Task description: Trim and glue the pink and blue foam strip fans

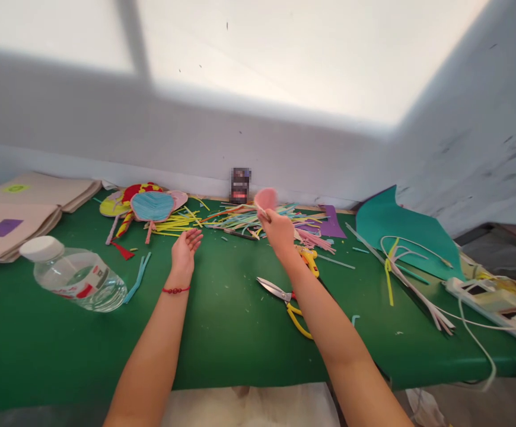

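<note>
My right hand (279,232) is closed on a small pink rounded piece (266,200), raised above a heap of paper strips (244,218). The piece is smeared by motion, so its exact kind does not show. My left hand (185,252) hovers over the green tabletop (226,320), palm turned inward, fingers loosely stretched and holding nothing. Scissors (280,290) with yellow handles lie partly under my right forearm. Close to my right wrist is a yellow glue gun (310,261), partly hidden. Yellow strips (175,223) lie just beyond my left fingers.
At left stand a water bottle (80,276) and cardboard folders (13,216). Behind them lie round handmade paper fans (153,206). A teal sheet (409,231), bundled strips (418,290) and a power strip (491,308) with cables occupy the right. A dark upright object (240,185) leans near the wall.
</note>
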Demonstrator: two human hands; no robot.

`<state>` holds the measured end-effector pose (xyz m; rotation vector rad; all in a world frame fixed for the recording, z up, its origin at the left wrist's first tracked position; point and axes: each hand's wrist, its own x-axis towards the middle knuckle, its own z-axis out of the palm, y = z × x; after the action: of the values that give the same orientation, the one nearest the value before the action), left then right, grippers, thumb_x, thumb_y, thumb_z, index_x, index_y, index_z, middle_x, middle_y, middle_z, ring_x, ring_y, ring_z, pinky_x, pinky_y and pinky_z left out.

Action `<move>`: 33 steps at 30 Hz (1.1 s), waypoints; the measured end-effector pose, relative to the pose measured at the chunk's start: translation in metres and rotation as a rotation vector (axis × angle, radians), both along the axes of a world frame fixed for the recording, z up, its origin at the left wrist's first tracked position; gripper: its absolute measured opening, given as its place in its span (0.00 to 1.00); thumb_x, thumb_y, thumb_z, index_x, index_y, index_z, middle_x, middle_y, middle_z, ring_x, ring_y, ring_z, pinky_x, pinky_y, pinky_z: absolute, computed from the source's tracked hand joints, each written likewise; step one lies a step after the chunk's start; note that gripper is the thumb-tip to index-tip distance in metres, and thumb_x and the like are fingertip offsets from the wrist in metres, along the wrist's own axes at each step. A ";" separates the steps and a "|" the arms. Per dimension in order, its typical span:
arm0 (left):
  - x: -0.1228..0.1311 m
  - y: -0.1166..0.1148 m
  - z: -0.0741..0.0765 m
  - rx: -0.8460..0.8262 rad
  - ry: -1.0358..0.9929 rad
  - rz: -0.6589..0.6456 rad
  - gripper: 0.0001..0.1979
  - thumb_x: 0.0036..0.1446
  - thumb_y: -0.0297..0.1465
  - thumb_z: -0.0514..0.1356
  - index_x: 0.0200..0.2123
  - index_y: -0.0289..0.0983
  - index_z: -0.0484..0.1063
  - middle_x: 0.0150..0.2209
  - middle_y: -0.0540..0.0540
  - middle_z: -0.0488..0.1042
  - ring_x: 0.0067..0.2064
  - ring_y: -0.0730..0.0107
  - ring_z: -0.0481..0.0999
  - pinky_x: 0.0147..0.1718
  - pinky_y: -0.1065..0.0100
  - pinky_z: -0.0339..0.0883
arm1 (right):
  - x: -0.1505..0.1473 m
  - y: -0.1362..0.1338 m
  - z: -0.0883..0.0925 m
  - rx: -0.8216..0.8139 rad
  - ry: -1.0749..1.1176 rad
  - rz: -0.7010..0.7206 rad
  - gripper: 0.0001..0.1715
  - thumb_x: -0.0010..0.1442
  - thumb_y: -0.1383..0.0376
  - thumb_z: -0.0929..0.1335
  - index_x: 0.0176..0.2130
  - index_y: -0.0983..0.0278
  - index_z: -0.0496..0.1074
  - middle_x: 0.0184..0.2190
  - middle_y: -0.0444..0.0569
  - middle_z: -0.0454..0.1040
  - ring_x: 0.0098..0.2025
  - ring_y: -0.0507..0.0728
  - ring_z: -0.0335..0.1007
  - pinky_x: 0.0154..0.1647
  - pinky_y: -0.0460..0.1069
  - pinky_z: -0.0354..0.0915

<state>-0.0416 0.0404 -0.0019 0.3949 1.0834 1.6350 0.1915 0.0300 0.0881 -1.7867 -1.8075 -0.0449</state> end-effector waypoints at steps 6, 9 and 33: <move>-0.004 0.002 -0.004 -0.017 -0.010 0.006 0.15 0.62 0.30 0.48 0.30 0.35 0.73 0.35 0.43 0.78 0.34 0.74 0.77 0.37 0.71 0.65 | -0.030 -0.043 0.009 -0.584 0.256 1.073 0.17 0.54 0.57 0.68 0.24 0.68 0.68 0.21 0.39 0.59 0.27 0.49 0.53 0.26 0.43 0.50; -0.004 0.001 -0.004 -0.023 -0.012 0.015 0.15 0.62 0.30 0.47 0.30 0.34 0.72 0.35 0.43 0.78 0.33 0.75 0.77 0.35 0.73 0.64 | -0.043 -0.059 0.010 -0.774 0.156 1.364 0.21 0.53 0.53 0.69 0.25 0.69 0.71 0.20 0.38 0.57 0.26 0.48 0.51 0.26 0.43 0.49; -0.005 0.001 -0.003 -0.011 -0.012 0.004 0.13 0.61 0.29 0.49 0.31 0.35 0.72 0.35 0.43 0.78 0.34 0.74 0.77 0.38 0.72 0.66 | -0.036 -0.046 0.018 -0.737 0.193 1.116 0.17 0.49 0.55 0.71 0.27 0.68 0.74 0.21 0.40 0.65 0.27 0.49 0.57 0.26 0.43 0.52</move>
<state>-0.0465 0.0415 -0.0051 0.3756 1.0842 1.6325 0.1554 -0.0161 0.1062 -0.8281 -2.5755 1.2958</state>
